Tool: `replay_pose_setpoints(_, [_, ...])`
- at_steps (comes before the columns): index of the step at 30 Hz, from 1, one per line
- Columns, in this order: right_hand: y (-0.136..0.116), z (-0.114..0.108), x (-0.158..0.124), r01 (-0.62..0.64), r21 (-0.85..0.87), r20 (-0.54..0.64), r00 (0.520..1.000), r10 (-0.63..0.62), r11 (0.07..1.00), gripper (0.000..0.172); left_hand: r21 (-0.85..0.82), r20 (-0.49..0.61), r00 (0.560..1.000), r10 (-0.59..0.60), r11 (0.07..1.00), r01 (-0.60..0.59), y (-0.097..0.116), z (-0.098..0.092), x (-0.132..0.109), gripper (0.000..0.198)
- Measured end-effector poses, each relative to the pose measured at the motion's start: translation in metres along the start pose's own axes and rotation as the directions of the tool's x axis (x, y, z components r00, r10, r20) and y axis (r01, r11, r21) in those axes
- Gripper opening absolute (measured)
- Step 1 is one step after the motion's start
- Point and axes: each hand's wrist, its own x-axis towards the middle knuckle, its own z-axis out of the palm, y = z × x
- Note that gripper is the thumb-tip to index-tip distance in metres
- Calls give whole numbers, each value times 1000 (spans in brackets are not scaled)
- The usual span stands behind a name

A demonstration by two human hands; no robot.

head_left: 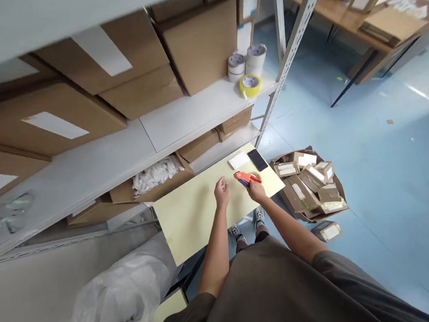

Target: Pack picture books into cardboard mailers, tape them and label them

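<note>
A blue floor (376, 167) is stretching away to the right of a grey shelf (191, 118); the shelf is carrying cardboard boxes (204, 46), with white tape rolls (256, 58) and a yellow tape roll (245, 88) sitting near its end; a heap of small boxes (307, 193) is lying on the floor; from my distant seat I am looking down on a pale yellow table (189, 218). Over its right part, the right hand (257, 192) is grasping a tape dispenser (240, 176); I am unable to tell whether the tool is touching the tabletop. Its nose is pointing leftward in my view, toward the left hand's side; its long axis is running roughly left to right, dipping slightly toward the gripped end. It is showing a bright orange body, with blue along the underside and red nearer the grip. The left hand (222, 195) is hovering near the nose, released, fingers loosely curling; a white pad (239, 160) and a dark phone (257, 159) are lying beyond.
</note>
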Motion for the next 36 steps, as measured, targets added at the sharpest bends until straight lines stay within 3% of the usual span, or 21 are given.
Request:
replay_pose_setpoints(3, [-6, -48, -5, 215, 29, -60, 975, -213, 976, 32, -74, -39, 998, 52, 996, -55, 42, -20, 11, 43])
replay_pose_setpoints(5, [-13, -83, -8, 388, 48, -84, 920, -384, 920, 32, -129, -26, 994, 108, 985, -111, 70, -37, 19, 41])
replay_pose_setpoints(7, [-23, -116, -12, 485, 59, -92, 873, -479, 872, 32, -190, 47, 982, 181, 967, -169, 95, -57, 24, 39])
replay_pose_setpoints(11, [-50, -165, -27, 532, 40, -101, 844, -526, 846, 39, -297, 262, 905, 335, 920, -255, 133, -95, 28, 43])
replay_pose_setpoints(14, [-70, -185, -40, 561, 31, -124, 823, -554, 827, 39, -327, 369, 843, 391, 904, -276, 150, -115, 24, 47])
replay_pose_setpoints(17, [-86, -197, -51, 559, 30, -127, 824, -552, 828, 37, -322, 406, 824, 395, 906, -275, 160, -129, 18, 43])
replay_pose_setpoints(23, [-110, -214, -64, 585, 48, -122, 808, -577, 810, 38, -250, 283, 866, 412, 904, -348, 171, -147, 4, 35])
replay_pose_setpoints(28, [-120, -225, -59, 549, 93, -151, 832, -533, 831, 51, -196, 127, 891, 436, 892, -408, 181, -144, 2, 29])
replay_pose_setpoints(33, [-108, -249, -37, 548, 107, -144, 834, -532, 830, 53, -108, -88, 904, 418, 898, -426, 192, -129, 12, 28])
replay_pose_setpoints(36, [-94, -264, -17, 566, 119, -126, 824, -553, 816, 48, -53, -228, 888, 399, 906, -421, 203, -125, 18, 30])
